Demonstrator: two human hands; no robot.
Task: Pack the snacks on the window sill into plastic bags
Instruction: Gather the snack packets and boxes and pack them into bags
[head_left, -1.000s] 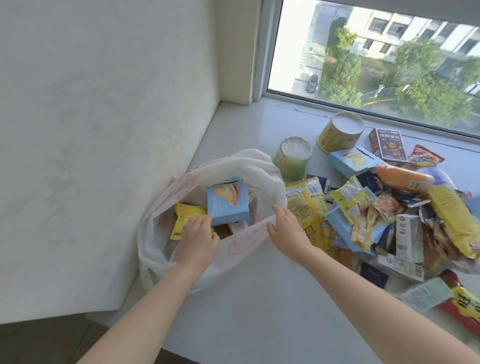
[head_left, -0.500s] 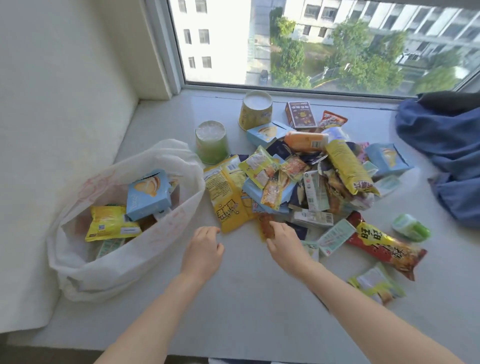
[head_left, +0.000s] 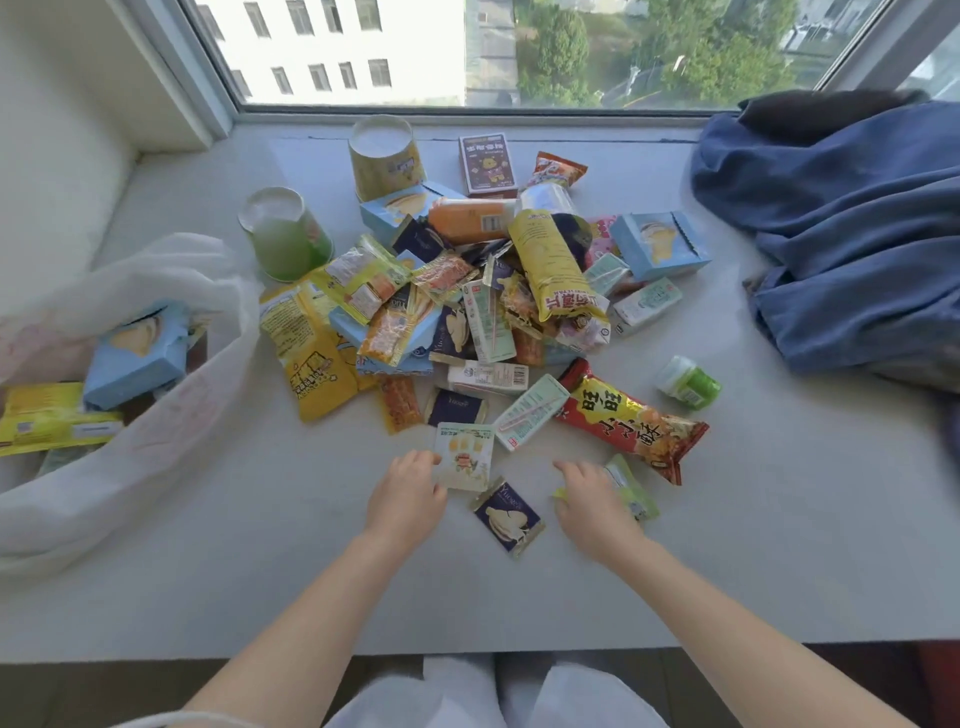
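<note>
Dozens of mixed snack packets (head_left: 467, 291) lay heaped mid-way along the pale window sill (head_left: 519, 597), most of them not yet packed. At the sill's left end, a thin white plastic bag (head_left: 171, 431) slumped open.

Near the front edge, the left hand (head_left: 405, 499) had its grip pinched on the left edge of a pale flat foil sachet (head_left: 464, 457). The right hand (head_left: 597, 506) lay over a crinkly green-and-yellow packet (head_left: 631, 491). Whether that grip had closed, I could not tell.

The sachet was likely to slip, since it lay flat on a smooth sill and was caught only at its edge. The bag's limp mouth had nothing holding it open, so it might fold shut and a tossed packet could land outside it.

The snacks looked light and glossy. They were small sachets, long pillow packs, little cartons and two upturned tubs, overlapping loosely.
</note>
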